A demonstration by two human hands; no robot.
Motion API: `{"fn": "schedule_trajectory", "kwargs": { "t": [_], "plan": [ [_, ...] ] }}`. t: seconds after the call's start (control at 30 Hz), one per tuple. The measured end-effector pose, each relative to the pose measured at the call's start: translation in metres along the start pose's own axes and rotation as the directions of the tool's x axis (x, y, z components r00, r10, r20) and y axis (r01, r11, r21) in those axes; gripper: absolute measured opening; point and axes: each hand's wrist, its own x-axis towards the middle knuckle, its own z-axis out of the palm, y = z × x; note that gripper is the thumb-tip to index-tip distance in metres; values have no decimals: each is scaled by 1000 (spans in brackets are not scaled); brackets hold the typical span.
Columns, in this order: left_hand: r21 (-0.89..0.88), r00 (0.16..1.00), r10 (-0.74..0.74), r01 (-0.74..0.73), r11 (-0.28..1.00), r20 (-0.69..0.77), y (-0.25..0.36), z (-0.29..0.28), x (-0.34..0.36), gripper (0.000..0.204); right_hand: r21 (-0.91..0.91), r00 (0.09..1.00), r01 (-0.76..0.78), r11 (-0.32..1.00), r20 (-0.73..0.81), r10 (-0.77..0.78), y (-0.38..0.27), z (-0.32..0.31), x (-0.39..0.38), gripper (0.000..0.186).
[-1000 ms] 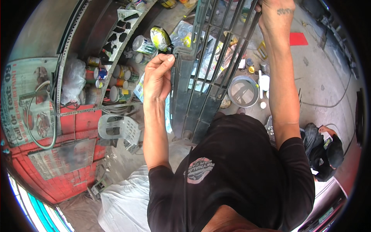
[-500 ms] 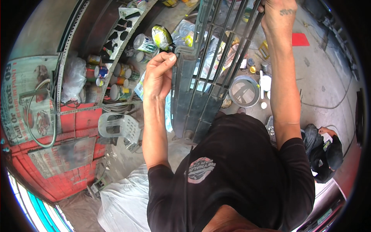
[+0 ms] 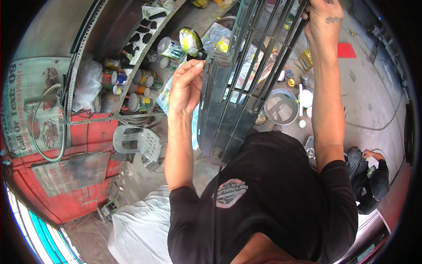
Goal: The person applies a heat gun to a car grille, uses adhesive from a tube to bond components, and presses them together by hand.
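A black slatted car grille (image 3: 215,103) is held up in front of me, tilted, its long bars running toward the top of the view. At its left edge, my left hand (image 3: 187,86) has thumb and forefinger pinched together by the upper corner; the exact contact is partly hidden. Farther up, my right hand (image 3: 323,20) is closed round the right edge, its fingertips curled over the outer bar. The grille's far end runs out of view.
Paint cans (image 3: 140,101) crowd a shelf at the left, near a grey plastic chair (image 3: 147,143). Beyond the grille, a round metal basin (image 3: 281,107) stands on the floor. A person in dark clothes (image 3: 371,180) crouches at right. White sheeting (image 3: 140,224) lies lower left.
The grille and both hands have shifted slightly right in the view, and the background has moved a little with them. Both hands stay at the same places on the grille.
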Motion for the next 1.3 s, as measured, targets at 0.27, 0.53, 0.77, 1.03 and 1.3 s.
{"fn": "schedule_trajectory", "kwargs": {
  "t": [0.27,0.53,0.77,1.03,1.3],
  "plan": [
    [74,1000,9,-7,997,-27,2,-2,-4,15,-14,1000,-4,1000,25,5,-4,5,-4,52],
    [136,998,-34,41,990,-53,2,-10,-7,11,-101,999,-43,994,14,44,-15,9,-11,50],
    [130,999,7,-2,992,-37,-5,-13,-15,10,-152,997,-69,986,25,74,-7,-3,-2,53],
    [106,1000,14,-13,994,-10,-4,-13,-18,11,-70,1000,12,997,25,-10,-6,3,-7,55],
    [56,999,45,-43,998,-27,4,4,-15,12,-96,999,13,995,49,-8,-8,-3,-2,52]
  ]
}}
